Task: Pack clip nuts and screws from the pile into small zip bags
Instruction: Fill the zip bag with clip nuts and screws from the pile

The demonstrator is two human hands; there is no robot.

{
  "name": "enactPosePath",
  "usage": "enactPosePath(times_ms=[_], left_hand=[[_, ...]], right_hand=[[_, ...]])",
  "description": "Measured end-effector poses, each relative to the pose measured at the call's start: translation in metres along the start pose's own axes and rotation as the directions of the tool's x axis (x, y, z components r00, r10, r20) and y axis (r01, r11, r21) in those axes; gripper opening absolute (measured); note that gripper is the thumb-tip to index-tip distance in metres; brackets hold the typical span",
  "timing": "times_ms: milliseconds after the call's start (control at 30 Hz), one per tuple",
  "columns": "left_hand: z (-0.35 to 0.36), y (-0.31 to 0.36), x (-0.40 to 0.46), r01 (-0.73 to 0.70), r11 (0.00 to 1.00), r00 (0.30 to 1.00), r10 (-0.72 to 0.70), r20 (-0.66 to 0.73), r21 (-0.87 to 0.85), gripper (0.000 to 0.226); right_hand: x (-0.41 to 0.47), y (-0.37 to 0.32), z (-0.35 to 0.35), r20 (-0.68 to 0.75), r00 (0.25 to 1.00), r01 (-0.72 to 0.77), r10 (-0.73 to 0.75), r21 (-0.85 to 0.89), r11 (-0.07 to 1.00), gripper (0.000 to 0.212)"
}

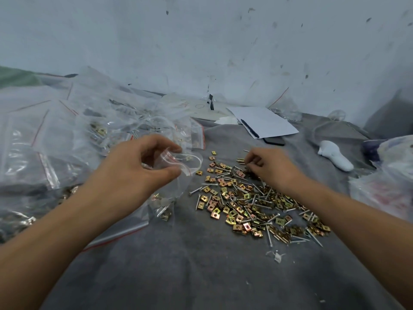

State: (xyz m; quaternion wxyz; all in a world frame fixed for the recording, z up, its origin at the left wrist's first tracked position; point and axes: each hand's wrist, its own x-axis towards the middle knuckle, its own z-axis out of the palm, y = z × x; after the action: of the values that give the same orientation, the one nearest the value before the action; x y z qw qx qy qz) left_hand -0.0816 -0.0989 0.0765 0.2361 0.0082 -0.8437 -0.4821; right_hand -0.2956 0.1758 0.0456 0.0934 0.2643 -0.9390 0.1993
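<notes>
Two bare hands are over a soft, wrinkled grey cloth. The left hand pinches the mouth of a small zip bag, thumb below and fingers curled above, holding the thin clear plastic open; its red seal strip curves round the opening. A few clip nuts and screws sit at the bottom of that bag, near the left wrist.

The right hand is down at the far edge of the pile, fingers curled in on small parts. What exactly it grips I cannot tell; the fingertips hide it.

The pile spreads loosely between the two forearms: flat, square clip nuts in shiny brass-yellow with a hole in each, mixed with slim silvery screws with round heads. There are far too many to count, easily dozens of each.

To the left lies a crinkly heap of filled bags, glossy and see-through with red strips, the number unclear. Further back, one white sheet of paper with one dark pen on it, one black phone peeking from under it, and one lumpy white object to the right.
</notes>
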Motion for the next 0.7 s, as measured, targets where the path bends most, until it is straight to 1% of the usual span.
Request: enactPosePath(times_ms=[100,133,167,200,267,333,367,400,433,467,500,533,567,600,633,667,700], left_hand=[[0.001,0.002,-0.001,0.011,1.000,1.000,-0.011,0.007,-0.007,0.030],[0.001,0.002,-0.001,0.016,1.000,1.000,-0.016,0.006,-0.009,0.030],[0.001,0.002,-0.001,0.025,1.000,1.000,-0.025,0.004,-0.012,0.030],[0.001,0.003,-0.001,0.034,0.999,0.999,-0.034,0.003,-0.013,0.031],[0.001,0.004,-0.001,0.048,0.999,0.999,-0.048,0.009,-0.014,0.032],[0.002,0.006,-0.002,0.061,0.998,0.998,-0.060,0.023,-0.021,0.033],[0.003,0.007,-0.003,0.065,0.998,0.997,-0.065,0.029,-0.024,0.034],[0.004,0.008,-0.004,0.070,0.997,0.997,-0.069,0.033,-0.030,0.035],[0.005,0.010,-0.004,0.076,0.996,0.997,-0.075,0.036,-0.042,0.037],[0.006,0.011,-0.005,0.084,0.995,0.996,-0.082,0.041,-0.054,0.039],[0.008,0.011,-0.004,0.088,0.994,0.995,-0.085,0.046,-0.059,0.040],[0.009,0.011,-0.004,0.085,0.995,0.995,-0.083,0.047,-0.052,0.040],[0.010,0.011,-0.004,0.080,0.996,0.996,-0.079,0.046,-0.039,0.041],[0.011,0.011,-0.004,0.076,0.997,0.996,-0.075,0.045,-0.032,0.041],[0.012,0.011,-0.003,0.076,0.997,0.996,-0.074,0.040,-0.031,0.041],[0.013,0.010,-0.002,0.076,0.997,0.997,-0.075,0.032,-0.033,0.041],[0.013,0.010,-0.002,0.077,0.997,0.997,-0.076,0.024,-0.031,0.041]], right_hand=[[-0.002,0.006,-0.003,-0.126,0.991,-0.026,0.047,0.167,0.986,0.009],[-0.002,0.007,-0.004,-0.155,0.987,-0.012,0.040,0.179,0.984,0.009],[-0.003,0.007,-0.005,-0.155,0.988,0.006,0.020,0.163,0.987,0.010],[-0.004,0.007,-0.006,-0.122,0.992,0.024,-0.009,0.127,0.992,0.011],[-0.005,0.004,-0.007,-0.010,0.998,0.064,-0.063,0.008,0.998,0.012],[-0.006,-0.001,-0.007,0.075,0.994,0.086,-0.079,-0.097,0.992,0.014],[-0.006,-0.006,-0.007,0.084,0.994,0.073,-0.064,-0.112,0.991,0.016],[-0.008,-0.011,-0.009,0.065,0.997,0.045,-0.039,-0.084,0.995,0.017],[-0.010,-0.017,-0.011,0.022,1.000,0.001,-0.001,0.006,1.000,0.019],[-0.013,-0.025,-0.015,-0.029,0.999,-0.040,0.045,0.152,0.988,0.018],[-0.018,-0.036,-0.019,-0.070,0.994,-0.054,0.081,0.324,0.945,0.017],[-0.024,-0.050,-0.025,-0.084,0.993,-0.035,0.087,0.491,0.871,0.017],[-0.030,-0.066,-0.030,-0.074,0.996,0.008,0.050,0.629,0.778,0.016],[-0.037,-0.082,-0.035,-0.065,0.998,0.060,-0.018,0.721,0.691,0.016],[-0.044,-0.098,-0.040,-0.064,0.993,0.112,-0.098,0.762,0.638,0.017],[-0.051,-0.113,-0.044,-0.063,0.984,0.155,-0.166,0.765,0.625,0.017],[-0.055,-0.125,-0.048,-0.063,0.976,0.184,-0.208,0.746,0.640,0.016]])
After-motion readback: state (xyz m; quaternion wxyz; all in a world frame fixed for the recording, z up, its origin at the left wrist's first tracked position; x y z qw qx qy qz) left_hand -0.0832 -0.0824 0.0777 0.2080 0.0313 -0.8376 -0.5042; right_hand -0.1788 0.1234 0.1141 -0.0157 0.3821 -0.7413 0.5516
